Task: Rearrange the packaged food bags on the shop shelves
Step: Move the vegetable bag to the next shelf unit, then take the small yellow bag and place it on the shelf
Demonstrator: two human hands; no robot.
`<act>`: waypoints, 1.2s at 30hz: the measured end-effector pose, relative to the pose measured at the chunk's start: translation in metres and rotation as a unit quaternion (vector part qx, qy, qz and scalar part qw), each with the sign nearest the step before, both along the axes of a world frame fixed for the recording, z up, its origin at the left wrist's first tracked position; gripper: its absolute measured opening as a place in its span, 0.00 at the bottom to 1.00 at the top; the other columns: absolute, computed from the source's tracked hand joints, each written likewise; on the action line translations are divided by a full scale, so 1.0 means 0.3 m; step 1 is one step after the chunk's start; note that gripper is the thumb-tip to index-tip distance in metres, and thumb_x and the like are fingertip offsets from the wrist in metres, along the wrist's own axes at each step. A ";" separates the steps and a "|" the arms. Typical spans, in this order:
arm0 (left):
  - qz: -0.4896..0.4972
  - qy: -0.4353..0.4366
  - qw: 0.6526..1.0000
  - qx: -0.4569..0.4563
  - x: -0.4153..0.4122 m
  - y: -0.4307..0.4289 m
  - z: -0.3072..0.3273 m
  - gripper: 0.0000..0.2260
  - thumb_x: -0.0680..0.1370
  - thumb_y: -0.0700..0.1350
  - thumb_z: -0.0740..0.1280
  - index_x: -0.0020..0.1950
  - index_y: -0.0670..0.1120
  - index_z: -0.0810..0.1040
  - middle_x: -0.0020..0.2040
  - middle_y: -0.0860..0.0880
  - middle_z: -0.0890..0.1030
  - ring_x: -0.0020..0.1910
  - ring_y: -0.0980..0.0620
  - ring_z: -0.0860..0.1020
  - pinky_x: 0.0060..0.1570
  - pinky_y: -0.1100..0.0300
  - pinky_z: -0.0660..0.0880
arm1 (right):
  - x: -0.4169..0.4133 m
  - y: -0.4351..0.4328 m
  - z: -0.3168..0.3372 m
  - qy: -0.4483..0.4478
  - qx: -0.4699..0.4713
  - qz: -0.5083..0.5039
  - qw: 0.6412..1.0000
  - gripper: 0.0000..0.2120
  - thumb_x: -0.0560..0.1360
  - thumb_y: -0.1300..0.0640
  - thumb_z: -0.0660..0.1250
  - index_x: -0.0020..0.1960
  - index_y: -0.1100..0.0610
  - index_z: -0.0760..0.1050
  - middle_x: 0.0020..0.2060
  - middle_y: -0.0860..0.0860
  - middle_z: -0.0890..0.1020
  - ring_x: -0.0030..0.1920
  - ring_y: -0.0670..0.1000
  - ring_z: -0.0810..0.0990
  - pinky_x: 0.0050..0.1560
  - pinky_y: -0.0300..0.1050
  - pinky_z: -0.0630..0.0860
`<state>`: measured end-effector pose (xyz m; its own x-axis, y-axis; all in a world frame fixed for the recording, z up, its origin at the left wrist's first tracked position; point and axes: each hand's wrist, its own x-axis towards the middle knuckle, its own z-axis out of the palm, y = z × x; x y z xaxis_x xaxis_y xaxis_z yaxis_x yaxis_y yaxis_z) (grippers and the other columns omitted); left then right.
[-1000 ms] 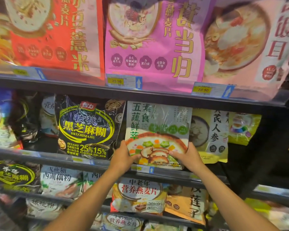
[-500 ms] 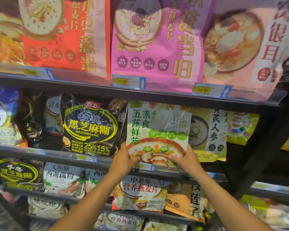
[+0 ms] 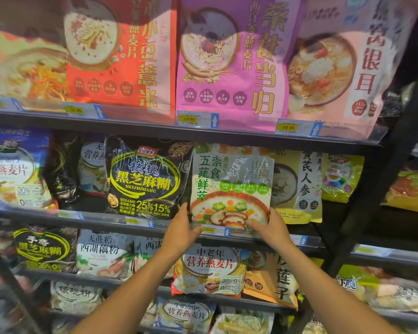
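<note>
Shelf: dark metal shop shelf (image 3: 94, 216) with a clear price rail; its middle tier holds upright bags.
Bag: pale, glossy, crinkled plastic bag printed with a mushroom bowl (image 3: 232, 179), upright on the middle tier between the black sesame bag (image 3: 143, 179) and the yellow bag (image 3: 299, 184).
Left hand (image 3: 181, 232): grips the bag's lower left corner, as before.
Right hand (image 3: 273, 229): grips the lower right corner, unchanged.

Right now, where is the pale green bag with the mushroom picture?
Head view: the pale green bag stands centre-right on the second shelf, between the black sesame bag and the yellow bag; the left hand and right hand hold its lower corners.
</note>
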<state>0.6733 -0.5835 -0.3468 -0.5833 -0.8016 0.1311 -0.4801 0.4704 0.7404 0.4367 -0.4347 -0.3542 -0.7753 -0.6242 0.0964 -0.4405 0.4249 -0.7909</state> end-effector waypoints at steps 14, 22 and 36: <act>-0.059 -0.158 0.952 -0.254 0.205 0.184 -0.162 0.41 0.78 0.65 0.66 0.84 0.54 0.50 0.85 0.48 0.50 0.84 0.44 0.46 0.81 0.44 0.52 | 0.255 0.332 -0.086 0.268 0.177 -0.026 0.947 0.44 0.75 0.37 0.71 0.83 0.51 0.56 0.82 0.54 0.57 0.82 0.56 0.54 0.80 0.58 0.57; -0.100 -0.137 0.956 -0.240 0.175 0.299 -0.211 0.41 0.78 0.66 0.65 0.84 0.54 0.51 0.85 0.48 0.51 0.84 0.45 0.47 0.81 0.44 0.53 | 0.290 0.487 -0.115 0.256 0.191 -0.046 0.947 0.43 0.74 0.33 0.69 0.82 0.49 0.57 0.82 0.50 0.58 0.81 0.53 0.57 0.79 0.55 0.59; -0.227 -0.119 0.925 -0.280 -0.229 0.733 -0.244 0.39 0.78 0.67 0.64 0.84 0.53 0.55 0.85 0.48 0.51 0.84 0.43 0.49 0.80 0.43 0.56 | 0.077 1.034 -0.169 0.207 0.215 -0.121 0.947 0.42 0.75 0.33 0.67 0.82 0.47 0.55 0.82 0.49 0.57 0.82 0.54 0.54 0.79 0.56 0.60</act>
<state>0.6047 -0.3634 -0.4201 -0.9091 -0.3124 0.2757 -0.2572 0.9413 0.2184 0.4600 -0.1244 -0.4050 -0.8517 -0.4839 0.2009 -0.5238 0.7961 -0.3031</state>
